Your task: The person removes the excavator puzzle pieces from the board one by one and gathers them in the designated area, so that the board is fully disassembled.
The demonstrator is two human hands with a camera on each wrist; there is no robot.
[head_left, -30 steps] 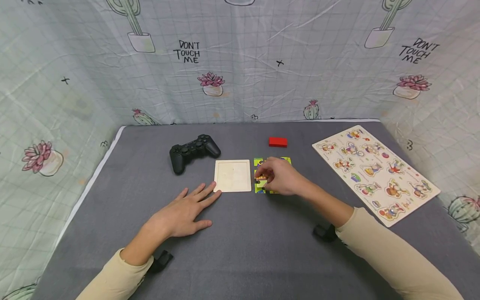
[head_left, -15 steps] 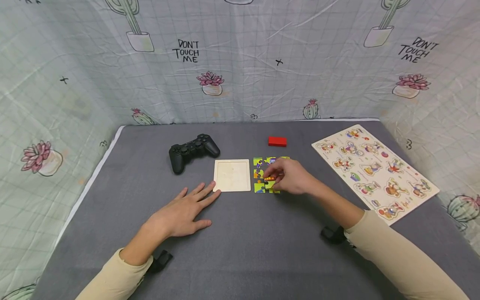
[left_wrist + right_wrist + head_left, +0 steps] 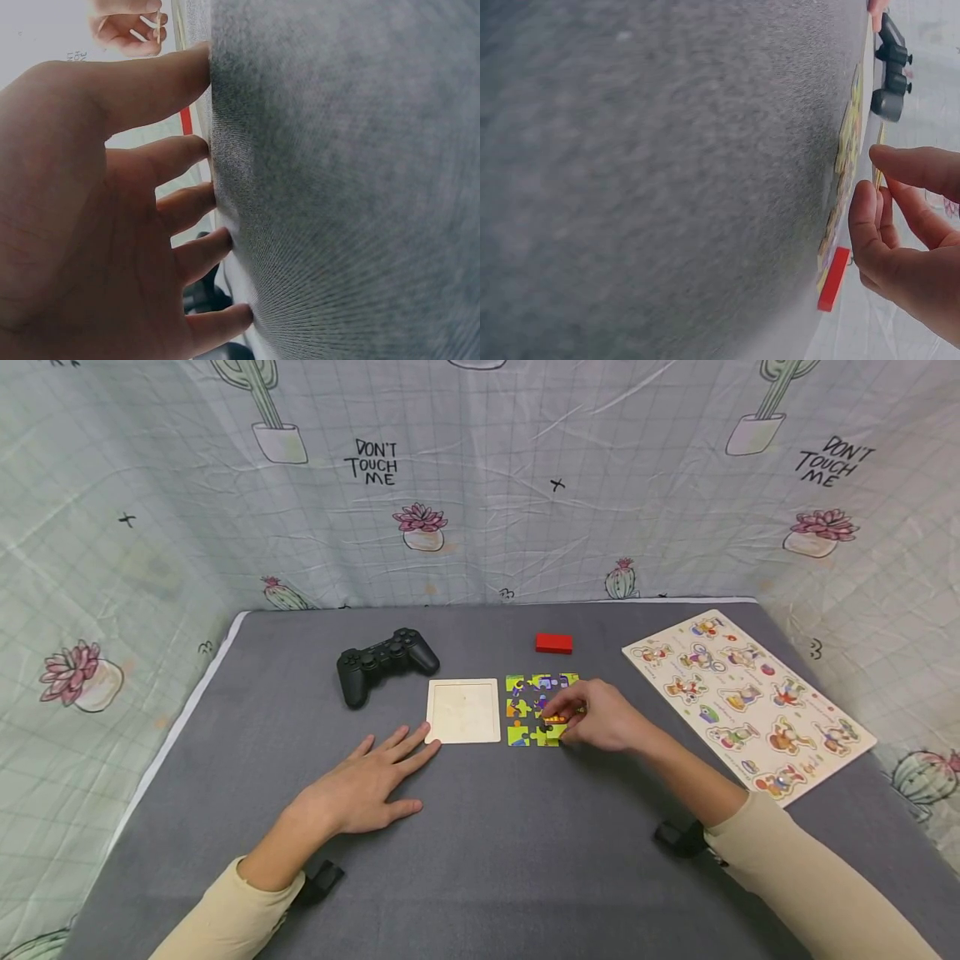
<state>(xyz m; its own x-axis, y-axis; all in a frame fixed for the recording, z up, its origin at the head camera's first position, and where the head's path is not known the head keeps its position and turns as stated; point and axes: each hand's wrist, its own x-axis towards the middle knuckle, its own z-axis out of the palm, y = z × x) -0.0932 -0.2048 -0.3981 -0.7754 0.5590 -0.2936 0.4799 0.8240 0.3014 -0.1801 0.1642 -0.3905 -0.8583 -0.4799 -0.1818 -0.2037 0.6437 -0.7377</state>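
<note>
My right hand [image 3: 600,718] pinches a thin jigsaw piece [image 3: 555,732] printed green and orange between thumb and fingers, over the right part of a group of jigsaw pieces [image 3: 517,708]. In the right wrist view the held piece [image 3: 881,133] stands edge-on, raised above the others. Several pieces lie loosely in rows, and the right hand hides some of them. Just left of them is a square wooden tray [image 3: 465,714] with a raised rim and nothing inside. My left hand [image 3: 367,785] rests flat on the table with fingers spread, fingertips right at the tray's lower left corner.
A black game controller [image 3: 386,658] lies behind the tray on the left. Behind the pieces is a red block [image 3: 553,643]. A large board with animal pictures [image 3: 750,718] lies slanted on the right. Patterned cloth [image 3: 480,510] hangs around the grey table.
My right hand has moved steadily right across the group with the piece in its fingers, uncovering pieces on the left. The left hand stays in place.
</note>
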